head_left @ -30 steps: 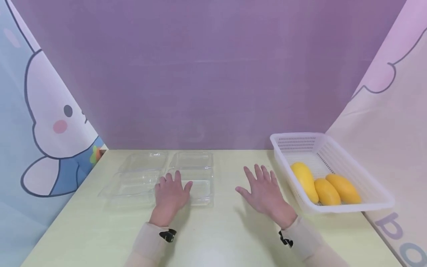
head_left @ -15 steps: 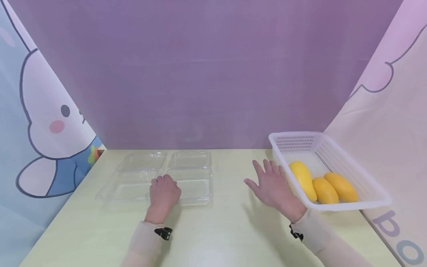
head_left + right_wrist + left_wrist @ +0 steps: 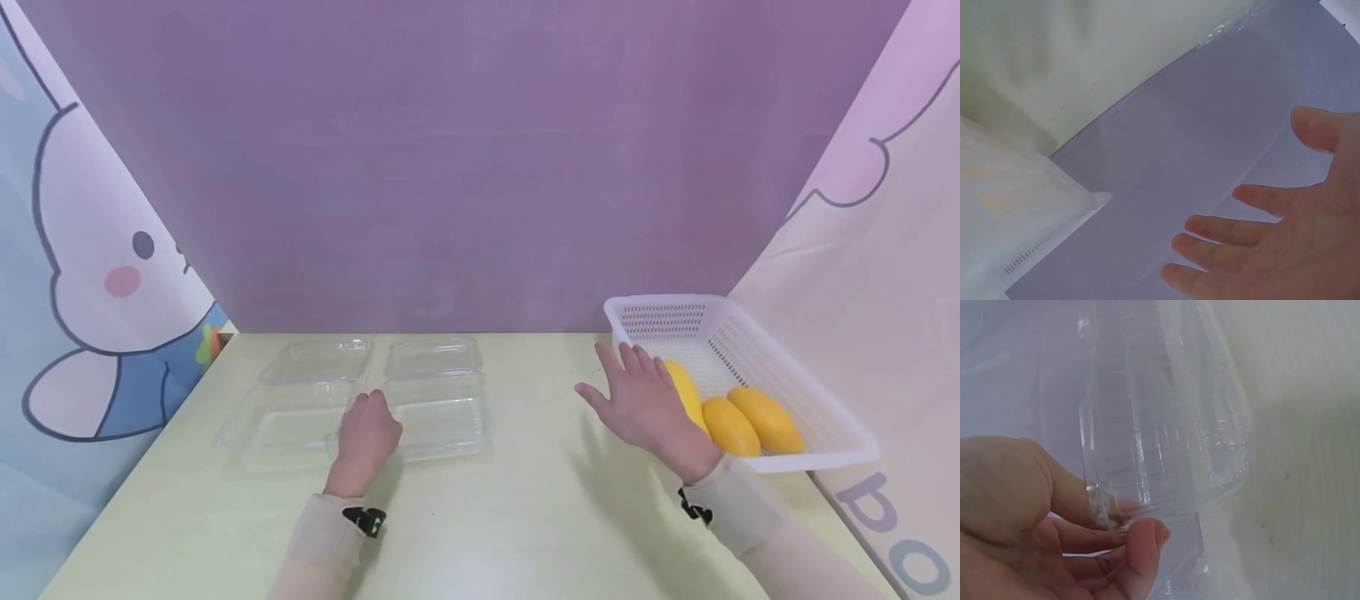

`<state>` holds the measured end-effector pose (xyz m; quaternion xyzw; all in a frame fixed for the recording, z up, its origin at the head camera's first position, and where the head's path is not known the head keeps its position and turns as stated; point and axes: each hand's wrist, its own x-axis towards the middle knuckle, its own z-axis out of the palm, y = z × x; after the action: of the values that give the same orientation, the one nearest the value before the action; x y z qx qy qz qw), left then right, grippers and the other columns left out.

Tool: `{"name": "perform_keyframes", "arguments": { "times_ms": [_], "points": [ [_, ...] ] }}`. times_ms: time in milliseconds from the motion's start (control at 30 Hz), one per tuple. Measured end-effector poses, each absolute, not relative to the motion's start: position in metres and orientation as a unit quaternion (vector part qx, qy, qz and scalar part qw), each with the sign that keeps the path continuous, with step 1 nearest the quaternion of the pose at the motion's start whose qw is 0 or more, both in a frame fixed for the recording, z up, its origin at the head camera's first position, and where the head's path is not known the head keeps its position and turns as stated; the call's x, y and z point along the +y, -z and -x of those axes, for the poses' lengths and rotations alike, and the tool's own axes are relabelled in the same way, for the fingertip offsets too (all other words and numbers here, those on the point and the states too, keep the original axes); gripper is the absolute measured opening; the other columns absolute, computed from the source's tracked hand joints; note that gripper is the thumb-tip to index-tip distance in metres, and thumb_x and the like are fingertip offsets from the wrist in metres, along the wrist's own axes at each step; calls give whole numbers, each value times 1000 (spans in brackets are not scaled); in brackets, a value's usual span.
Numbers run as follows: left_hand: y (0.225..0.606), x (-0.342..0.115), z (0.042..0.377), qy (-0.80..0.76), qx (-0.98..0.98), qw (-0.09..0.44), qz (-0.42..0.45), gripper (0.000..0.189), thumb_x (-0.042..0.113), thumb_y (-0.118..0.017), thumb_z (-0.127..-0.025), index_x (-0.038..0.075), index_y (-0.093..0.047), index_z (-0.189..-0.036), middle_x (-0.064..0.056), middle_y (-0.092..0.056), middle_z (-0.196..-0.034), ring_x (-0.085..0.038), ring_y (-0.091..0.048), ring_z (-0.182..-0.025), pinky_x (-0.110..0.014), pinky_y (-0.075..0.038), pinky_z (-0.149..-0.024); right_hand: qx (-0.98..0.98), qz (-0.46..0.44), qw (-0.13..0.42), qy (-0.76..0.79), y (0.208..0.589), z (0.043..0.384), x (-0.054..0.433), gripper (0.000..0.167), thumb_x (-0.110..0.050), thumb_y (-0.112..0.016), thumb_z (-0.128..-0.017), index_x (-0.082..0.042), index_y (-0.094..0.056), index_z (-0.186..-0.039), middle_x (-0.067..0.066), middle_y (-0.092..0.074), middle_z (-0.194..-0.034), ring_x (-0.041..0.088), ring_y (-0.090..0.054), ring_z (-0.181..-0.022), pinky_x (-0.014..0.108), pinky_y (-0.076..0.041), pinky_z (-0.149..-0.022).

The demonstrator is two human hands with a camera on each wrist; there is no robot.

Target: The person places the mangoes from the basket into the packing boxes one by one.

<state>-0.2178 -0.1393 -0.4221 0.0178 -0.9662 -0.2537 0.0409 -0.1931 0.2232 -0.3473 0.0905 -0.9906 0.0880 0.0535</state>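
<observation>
Back wall [image 3: 480,167]: plain purple, filling the upper part of the head view.
Side sheets: the left sheet [image 3: 22,192] is blue with a cartoon rabbit [image 3: 108,292]; the right sheet [image 3: 892,283] is pale, with a pink cloud and letters.
Table [image 3: 480,525]: pale yellow-green, its far edge meeting the purple wall, with arm shadows across it.
Basket [image 3: 663,319]: white plastic with slotted walls, at the table's right side.
Clear boxes: two see-through plastic boxes side by side on the left half of the table, the left box [image 3: 292,429] and the right box [image 3: 438,425]; each lies open, one half behind the other, shiny along its edges.
Mangoes [image 3: 729,427]: three, yellow to orange, grouped in the basket's near part; the leftmost is partly hidden.
Right hand [image 3: 641,400]: fingers straight and spread, holding nothing, at the basket's left rim.
Left hand [image 3: 367,433]: fingers curled in, thumb and fingers pinching the right box's edge.
</observation>
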Motion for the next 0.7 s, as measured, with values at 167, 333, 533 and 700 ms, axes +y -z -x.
{"name": "perform_keyframes", "arguments": {
  "times_ms": [167, 333, 533, 700],
  "points": [
    [423, -137, 220, 277, -960, 25, -19, 28, -3, -54, -85, -16, -57, -110, -31, -61, -105, -47, -61, -98, -57, -53, -86, -991, -86, 54, -83, 341, 196, 234, 75, -50, -49, -103, 1, -32, -155, 37, -32, -153, 56, -24, -143, 70, -16, -115],
    [426, -136, 225, 304, -952, -6, -31, 42, 2, -49, -93, -19, -50, -130, -37, -56, -128, -54, -54, -119, -61, -47, -98, -992, -80, 52, -88, 332, 198, 245, 77, -51, -48, -104, 3, -30, -155, 39, -29, -153, 57, -24, -142, 71, -16, -115],
    [429, -135, 229, 331, -941, -41, -56, 44, 9, -49, -98, -16, -49, -135, -36, -55, -133, -51, -57, -115, -56, -50, -91, -991, -70, 59, -94, 321, 198, 262, 77, -51, -47, -104, 3, -29, -156, 41, -30, -151, 58, -24, -141, 72, -18, -113],
    [430, -138, 230, 340, -937, -50, -67, 42, 11, -50, -98, -14, -52, -132, -34, -59, -129, -42, -63, -101, -50, -53, -82, -991, -69, 52, -102, 319, 200, 276, 80, -53, -44, -104, 7, -28, -155, 43, -27, -151, 60, -24, -140, 71, -20, -113]
  ]
}}
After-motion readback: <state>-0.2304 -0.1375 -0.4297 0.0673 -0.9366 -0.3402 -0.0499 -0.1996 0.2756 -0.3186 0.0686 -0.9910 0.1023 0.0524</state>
